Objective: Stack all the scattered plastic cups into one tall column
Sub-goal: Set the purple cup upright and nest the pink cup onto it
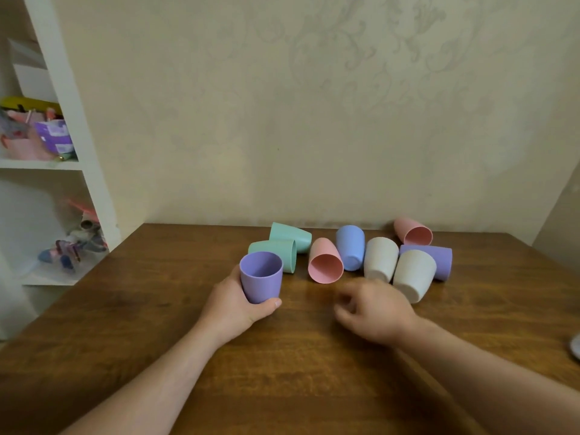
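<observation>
1. Left hand (pixel 233 304) wraps an upright purple cup (pixel 261 276) near its base, thumb across the front, mouth up, nothing visible inside.
2. Right hand (pixel 375 312) hovers low over the table, blurred, fingers loosely curled and holding nothing; how far it is open cannot be told.
3. Just beyond the left hand, two mint green cups lie on their sides: the nearer green cup (pixel 276 254) right behind the held one, the farther green cup (pixel 290 236) touching it from behind.
4. Between the hands and a little past them, a pink cup (pixel 324 262) lies tipped with its empty mouth toward the viewer; a blue cup (pixel 350 246) lies beside it, on the side toward the right hand.
5. Just past the right hand's fingers, two white cups rest side by side: the inner white cup (pixel 379 259) and the outer white cup (pixel 412 274).
6. Behind them lie a second purple cup (pixel 439 259) on its side and, farthest back, a second pink cup (pixel 413 232), its mouth open and empty.
7. All sit on a dark wooden table (pixel 157 324) pushed against a pale patterned wall (pixel 314 105).
8. Off beyond the left arm, white shelves (pixel 72 120) hold assorted colourful clutter, too blurred to identify.
</observation>
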`<move>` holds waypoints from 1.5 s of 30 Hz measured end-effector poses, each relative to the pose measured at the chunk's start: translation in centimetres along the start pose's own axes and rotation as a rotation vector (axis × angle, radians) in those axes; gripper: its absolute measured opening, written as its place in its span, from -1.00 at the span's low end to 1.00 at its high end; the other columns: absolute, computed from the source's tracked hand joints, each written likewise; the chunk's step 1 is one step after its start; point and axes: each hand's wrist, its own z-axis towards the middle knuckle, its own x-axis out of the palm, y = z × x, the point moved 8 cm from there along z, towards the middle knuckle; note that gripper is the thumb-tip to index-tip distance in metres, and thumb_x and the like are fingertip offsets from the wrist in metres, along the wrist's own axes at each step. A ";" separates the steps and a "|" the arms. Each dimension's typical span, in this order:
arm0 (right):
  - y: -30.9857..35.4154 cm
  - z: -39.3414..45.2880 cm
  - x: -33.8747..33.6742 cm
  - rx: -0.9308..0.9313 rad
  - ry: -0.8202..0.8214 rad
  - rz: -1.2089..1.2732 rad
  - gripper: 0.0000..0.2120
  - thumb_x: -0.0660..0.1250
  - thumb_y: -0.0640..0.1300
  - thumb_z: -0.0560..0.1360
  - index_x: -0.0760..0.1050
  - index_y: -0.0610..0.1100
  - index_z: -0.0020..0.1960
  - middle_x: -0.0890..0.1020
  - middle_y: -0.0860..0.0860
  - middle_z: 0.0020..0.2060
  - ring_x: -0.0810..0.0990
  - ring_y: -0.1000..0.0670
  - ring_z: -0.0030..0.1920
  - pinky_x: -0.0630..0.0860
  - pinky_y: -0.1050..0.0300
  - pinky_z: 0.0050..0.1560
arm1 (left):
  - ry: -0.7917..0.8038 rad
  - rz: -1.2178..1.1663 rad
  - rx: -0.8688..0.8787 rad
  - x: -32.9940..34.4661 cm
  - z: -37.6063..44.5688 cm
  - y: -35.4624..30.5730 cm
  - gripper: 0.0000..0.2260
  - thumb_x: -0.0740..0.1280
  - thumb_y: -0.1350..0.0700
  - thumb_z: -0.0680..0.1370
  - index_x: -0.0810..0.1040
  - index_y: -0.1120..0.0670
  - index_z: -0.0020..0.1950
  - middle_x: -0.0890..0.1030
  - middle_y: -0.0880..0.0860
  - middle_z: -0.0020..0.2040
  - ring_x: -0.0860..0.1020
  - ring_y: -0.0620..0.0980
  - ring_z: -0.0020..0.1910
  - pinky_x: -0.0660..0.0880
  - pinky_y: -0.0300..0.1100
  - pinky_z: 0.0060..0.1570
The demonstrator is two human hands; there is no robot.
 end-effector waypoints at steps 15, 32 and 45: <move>3.0 7.1 -0.2 -0.244 -0.012 -0.819 -0.06 0.43 -0.14 0.58 -0.12 0.18 0.70 0.12 -0.18 0.56 0.25 -0.29 0.47 0.32 -0.27 0.40 | 0.010 0.018 -0.023 0.2 0.9 0.8 -0.28 0.62 -0.32 0.39 0.45 -0.15 0.45 0.63 -0.15 0.25 0.61 -0.14 0.12 0.61 -0.12 0.01; 1.0 2.8 -2.1 0.164 -0.229 0.769 -0.33 0.54 -0.14 0.41 0.43 -0.08 0.48 0.59 0.05 0.17 0.60 -0.04 0.25 0.60 -0.03 0.25 | 0.011 0.044 -0.007 0.0 -0.2 -0.1 -0.20 0.62 -0.31 0.39 0.40 -0.11 0.53 0.65 -0.07 0.35 0.61 0.00 0.19 0.57 -0.05 0.06; 2.2 2.8 -2.8 0.241 -0.410 1.260 -0.50 0.61 -0.13 0.46 0.47 0.03 0.30 0.67 0.01 0.15 0.68 0.09 0.04 0.69 0.11 -0.03 | 0.034 -0.028 -0.002 0.0 -1.0 0.1 -0.15 0.67 -0.27 0.35 0.40 -0.18 0.56 0.65 -0.12 0.36 0.62 -0.05 0.21 0.60 -0.07 0.11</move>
